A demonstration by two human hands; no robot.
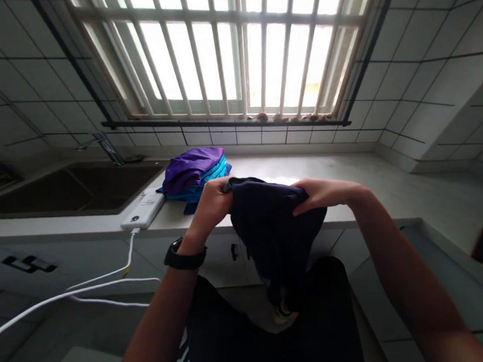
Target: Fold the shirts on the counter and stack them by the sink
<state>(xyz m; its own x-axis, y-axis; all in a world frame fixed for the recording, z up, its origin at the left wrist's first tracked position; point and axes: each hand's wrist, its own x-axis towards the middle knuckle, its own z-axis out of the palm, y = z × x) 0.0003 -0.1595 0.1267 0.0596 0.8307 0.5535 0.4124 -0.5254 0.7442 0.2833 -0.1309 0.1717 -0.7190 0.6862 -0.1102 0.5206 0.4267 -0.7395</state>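
Note:
A dark navy garment [275, 223] hangs between my two hands in front of the counter edge, its lower part drooping toward my lap. My left hand [215, 200] is closed on its upper left corner. At the upper right, my right hand [319, 192] pinches the cloth between thumb and fingers. Which kind of garment it is I cannot tell. Just beyond my left hand, a stack of folded clothes [195, 170] in purple, bright blue and dark blue lies on the counter.
A white power strip [144, 207] with a plugged-in white cable [130, 255] lies beside the dark sink [80, 187]. The white counter [340, 174] runs rightward beneath a barred window [232, 49]. Cabinet doors with black handles [29, 264] are below.

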